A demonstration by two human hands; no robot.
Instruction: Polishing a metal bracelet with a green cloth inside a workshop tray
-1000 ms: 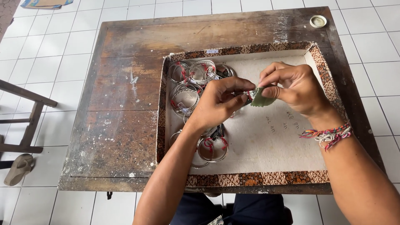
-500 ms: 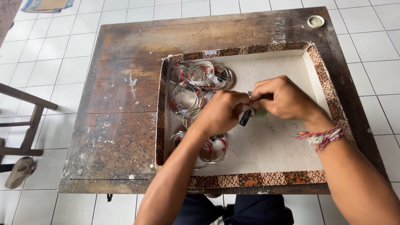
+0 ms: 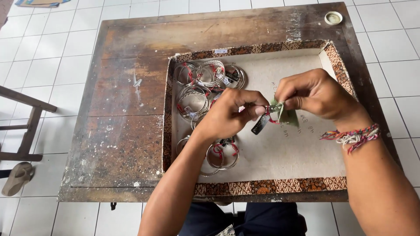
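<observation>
- Nearest my camera, a few thin silver bangles with red thread ties lie at the front left of the shallow cardboard tray with a patterned brown rim.
- My left hand hangs just over them, thumb and forefinger pinched on a small dark rectangular tag on red thread, above the tray's pale floor.
- My right hand, wearing a braided multicoloured wristband, pinches a small pale green piece, maybe cloth; it meets the tag's thread, though I cannot tell exactly how.
- Beyond the hands, a cluster of silver wire bangles fills the tray's far left corner.
- The tray sits on a worn, paint-flecked dark wooden table.
- At the table's far right corner rests a small round white lid.
</observation>
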